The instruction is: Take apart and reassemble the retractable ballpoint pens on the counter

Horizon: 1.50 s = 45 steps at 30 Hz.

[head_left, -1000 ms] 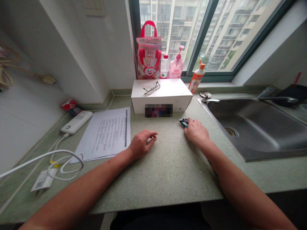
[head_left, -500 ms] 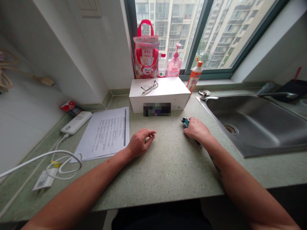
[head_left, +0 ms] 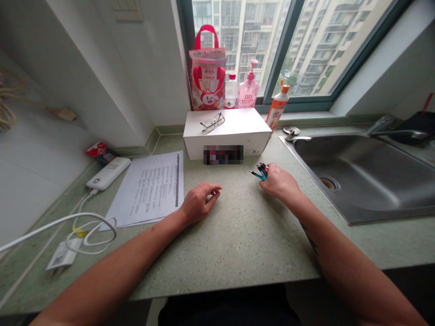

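Note:
Several pens (head_left: 261, 171) are bunched in my right hand (head_left: 280, 181), which closes around them low over the counter, in front of the white box. Their tips stick out to the left, one teal pen splayed apart from the others; the rest of their length is hidden by the hand. My left hand (head_left: 200, 200) rests on the counter, fingers loosely curved with a gap between thumb and forefinger and nothing in them. Beside its wrist lie printed sheets of paper (head_left: 146, 190).
A white box (head_left: 227, 131) carries a pair of glasses (head_left: 213, 123). Behind it stand a red bag (head_left: 208, 83), a small bottle (head_left: 230, 93), a pink pump bottle (head_left: 248, 88) and an orange bottle (head_left: 277, 106). The sink (head_left: 374, 176) is right; a power bank (head_left: 108, 173) and cable (head_left: 84, 217) lie left.
The pens in my right hand have fanned out, with a teal one now pointing further left. My left hand has stayed where it was.

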Motion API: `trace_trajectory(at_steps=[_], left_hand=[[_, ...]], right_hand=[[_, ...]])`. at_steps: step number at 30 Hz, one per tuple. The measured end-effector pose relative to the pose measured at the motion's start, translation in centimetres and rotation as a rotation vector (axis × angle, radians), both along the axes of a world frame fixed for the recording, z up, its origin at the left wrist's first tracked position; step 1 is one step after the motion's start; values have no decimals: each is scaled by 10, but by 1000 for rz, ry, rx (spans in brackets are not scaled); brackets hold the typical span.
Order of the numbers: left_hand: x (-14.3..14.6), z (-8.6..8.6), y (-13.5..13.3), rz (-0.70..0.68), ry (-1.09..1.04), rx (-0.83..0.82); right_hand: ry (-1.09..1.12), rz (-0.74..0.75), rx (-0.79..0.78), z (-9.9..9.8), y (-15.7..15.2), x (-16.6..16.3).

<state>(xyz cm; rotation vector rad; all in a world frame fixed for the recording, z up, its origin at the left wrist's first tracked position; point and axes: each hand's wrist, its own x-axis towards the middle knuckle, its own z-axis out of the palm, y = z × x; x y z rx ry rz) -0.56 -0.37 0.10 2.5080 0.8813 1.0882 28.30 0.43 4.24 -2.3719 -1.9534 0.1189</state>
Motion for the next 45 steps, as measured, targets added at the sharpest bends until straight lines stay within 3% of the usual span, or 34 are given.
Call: trace_trajectory(at_steps=[5,11,16,24,29,32,37,45], left_hand=[[0,0,0,0,0,-5],[1,0,-1,7,-20,-25],[14,15,-20,21,-203,-128],[56,43,-39,-8,-414,-277],[78,41,-33,58,-416,-310],[82,36,-30,130,-435,-351],[82,25,-27,192,-413,-401],[76,33,-27,142,-397,-376]], right_hand=[[138,61,184,4,-3,-7],[428,281,519,-4,-10,-29],[774,378,655,-10,-25,-60],[1232,285,598,-24,-39,-95],[1236,309,593,-40,-36,-98],[1320,356,508,-47,-33,-97],[1314,432,428,-48,-33,-97],[1262,487,361,-51,-33,-97]])
